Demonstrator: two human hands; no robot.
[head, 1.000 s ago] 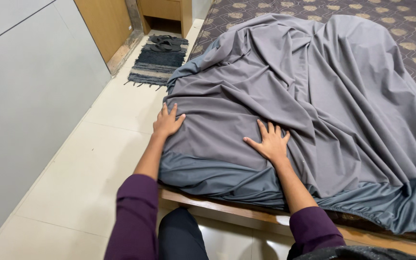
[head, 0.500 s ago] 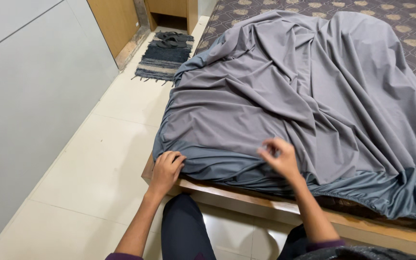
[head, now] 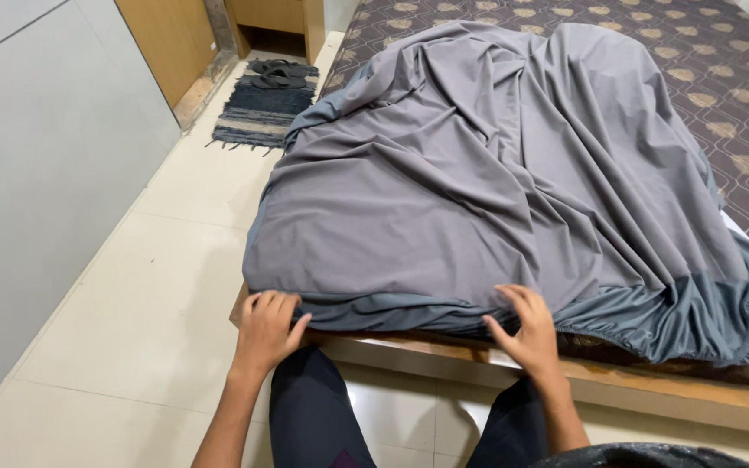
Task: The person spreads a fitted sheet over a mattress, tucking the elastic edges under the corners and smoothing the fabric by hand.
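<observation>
— Where does the sheet (head: pixel 478 182) lie?
— On the bed (head: pixel 652 386), bunched at its near left corner; mattress (head: pixel 739 78) bare far right.
— And the hands?
— Left hand (head: pixel 269 329) at the corner, right hand (head: pixel 526 334) on the near hem. Rug (head: pixel 262 108) far left on the floor (head: pixel 149 303).

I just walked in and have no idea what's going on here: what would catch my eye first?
A big rumpled grey fitted bedsheet heaped over the patterned brown mattress fills the middle. At its near edge, the left hand and right hand rest on the hem above the wooden bed frame. A striped dark floor mat lies at far left.
</observation>
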